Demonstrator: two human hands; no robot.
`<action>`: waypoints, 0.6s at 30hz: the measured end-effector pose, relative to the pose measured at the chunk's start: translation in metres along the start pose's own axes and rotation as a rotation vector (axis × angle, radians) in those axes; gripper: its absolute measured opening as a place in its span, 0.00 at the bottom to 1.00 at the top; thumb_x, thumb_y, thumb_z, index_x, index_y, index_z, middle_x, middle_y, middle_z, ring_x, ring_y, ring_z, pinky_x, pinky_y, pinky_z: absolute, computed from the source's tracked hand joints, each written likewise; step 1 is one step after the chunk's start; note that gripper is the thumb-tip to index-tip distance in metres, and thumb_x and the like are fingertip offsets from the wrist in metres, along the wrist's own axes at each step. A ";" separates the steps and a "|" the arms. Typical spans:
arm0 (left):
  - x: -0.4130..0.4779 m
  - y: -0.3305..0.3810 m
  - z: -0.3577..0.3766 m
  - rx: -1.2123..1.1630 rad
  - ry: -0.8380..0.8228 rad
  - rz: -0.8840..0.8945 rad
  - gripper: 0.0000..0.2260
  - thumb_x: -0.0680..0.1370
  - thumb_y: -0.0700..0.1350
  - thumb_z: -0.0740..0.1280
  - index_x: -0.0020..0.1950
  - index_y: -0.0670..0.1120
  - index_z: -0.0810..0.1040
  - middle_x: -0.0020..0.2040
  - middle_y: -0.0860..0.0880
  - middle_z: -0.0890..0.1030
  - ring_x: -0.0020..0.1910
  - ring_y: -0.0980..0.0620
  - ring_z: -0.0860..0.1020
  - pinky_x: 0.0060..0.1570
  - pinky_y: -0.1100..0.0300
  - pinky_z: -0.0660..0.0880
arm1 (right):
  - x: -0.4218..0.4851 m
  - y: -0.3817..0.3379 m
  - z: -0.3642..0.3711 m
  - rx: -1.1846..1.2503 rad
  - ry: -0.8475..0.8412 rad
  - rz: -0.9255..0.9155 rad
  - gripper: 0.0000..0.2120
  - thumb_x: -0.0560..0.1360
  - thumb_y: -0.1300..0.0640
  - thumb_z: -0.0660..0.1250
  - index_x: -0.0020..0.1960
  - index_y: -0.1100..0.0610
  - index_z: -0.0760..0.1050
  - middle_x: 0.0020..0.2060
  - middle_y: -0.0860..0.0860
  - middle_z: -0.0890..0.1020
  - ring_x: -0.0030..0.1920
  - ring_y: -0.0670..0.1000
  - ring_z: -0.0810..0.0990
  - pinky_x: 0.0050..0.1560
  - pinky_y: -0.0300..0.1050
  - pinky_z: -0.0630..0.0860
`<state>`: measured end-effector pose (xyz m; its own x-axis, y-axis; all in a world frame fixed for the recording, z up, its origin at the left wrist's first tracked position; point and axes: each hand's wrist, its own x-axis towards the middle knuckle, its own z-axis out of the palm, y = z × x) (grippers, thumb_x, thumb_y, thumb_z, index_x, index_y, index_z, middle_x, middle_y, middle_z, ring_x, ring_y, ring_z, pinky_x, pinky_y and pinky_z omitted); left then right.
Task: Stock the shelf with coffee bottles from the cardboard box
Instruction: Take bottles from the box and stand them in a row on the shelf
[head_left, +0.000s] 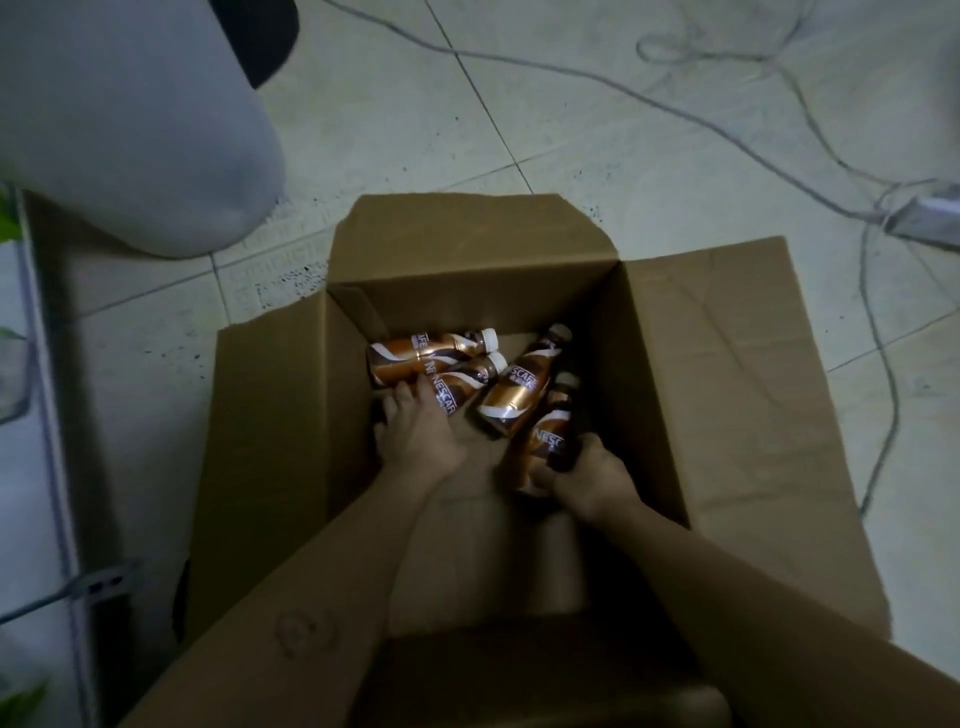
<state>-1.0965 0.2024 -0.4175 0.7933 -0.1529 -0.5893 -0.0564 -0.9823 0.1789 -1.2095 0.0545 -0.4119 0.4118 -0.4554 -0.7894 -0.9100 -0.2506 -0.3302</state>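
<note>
Lying mid-frame inside the open brown cardboard box (675, 395), four brown-and-gold coffee bottles (514, 395) cluster; left hand (421, 434) rests spread on one, right hand (587, 473) grips another; grey cables (878, 332) cross the tiled floor (597, 130).

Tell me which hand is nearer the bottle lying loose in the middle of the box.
Left, narrowly. The left hand rests on the neighbouring bottle, just left of the middle bottle. The right hand grips another bottle below and right of it.
</note>
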 end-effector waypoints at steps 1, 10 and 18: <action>0.006 -0.001 0.006 0.045 0.032 0.004 0.44 0.68 0.48 0.74 0.76 0.47 0.50 0.75 0.42 0.56 0.73 0.41 0.54 0.65 0.43 0.62 | 0.006 -0.001 0.005 0.006 0.009 0.012 0.37 0.68 0.44 0.74 0.71 0.54 0.63 0.62 0.54 0.77 0.60 0.55 0.77 0.56 0.49 0.75; 0.009 -0.007 0.018 0.116 -0.004 -0.063 0.38 0.67 0.50 0.76 0.70 0.45 0.60 0.69 0.39 0.66 0.65 0.39 0.66 0.58 0.47 0.70 | 0.016 -0.001 0.035 0.084 0.071 0.112 0.36 0.64 0.44 0.77 0.66 0.56 0.66 0.57 0.54 0.78 0.53 0.55 0.80 0.47 0.51 0.80; -0.067 -0.017 -0.009 -0.723 -0.594 -0.288 0.24 0.72 0.46 0.73 0.65 0.44 0.70 0.53 0.45 0.79 0.43 0.50 0.79 0.33 0.59 0.74 | -0.038 0.022 0.001 0.336 -0.285 0.112 0.17 0.68 0.55 0.75 0.53 0.54 0.73 0.45 0.52 0.80 0.45 0.53 0.81 0.37 0.47 0.79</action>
<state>-1.1429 0.2308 -0.3742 0.2727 -0.1417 -0.9516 0.6338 -0.7177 0.2885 -1.2455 0.0674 -0.3894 0.3232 -0.1985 -0.9253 -0.9326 0.0994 -0.3470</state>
